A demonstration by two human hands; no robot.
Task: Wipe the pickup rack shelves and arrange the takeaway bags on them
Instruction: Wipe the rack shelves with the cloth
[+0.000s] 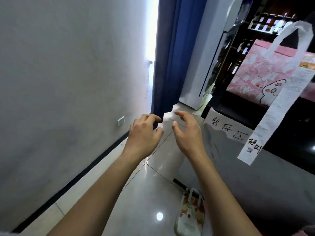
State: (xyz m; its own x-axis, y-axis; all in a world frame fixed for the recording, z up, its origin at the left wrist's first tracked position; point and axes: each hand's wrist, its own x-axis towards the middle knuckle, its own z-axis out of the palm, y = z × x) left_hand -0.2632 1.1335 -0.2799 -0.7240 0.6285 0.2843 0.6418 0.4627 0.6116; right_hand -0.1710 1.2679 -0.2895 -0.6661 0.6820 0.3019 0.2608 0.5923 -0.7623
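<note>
I see my left hand (144,133) and right hand (187,132) empty, fingers loosely spread, over glossy floor tiles (144,193); pink takeaway bag (265,72) sits on the dark rack shelf (238,114); floral bag (190,215) stands on the floor; grey wall (68,82) left

A pink cartoon-printed takeaway bag (265,70) stood upright on the dark rack shelf (238,114) at two o'clock; a floral bag (190,213) lay on the floor at five.

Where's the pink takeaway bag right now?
In the head view the pink takeaway bag stands at upper right on the dark rack shelf, a long receipt hanging from its white handle.
</note>
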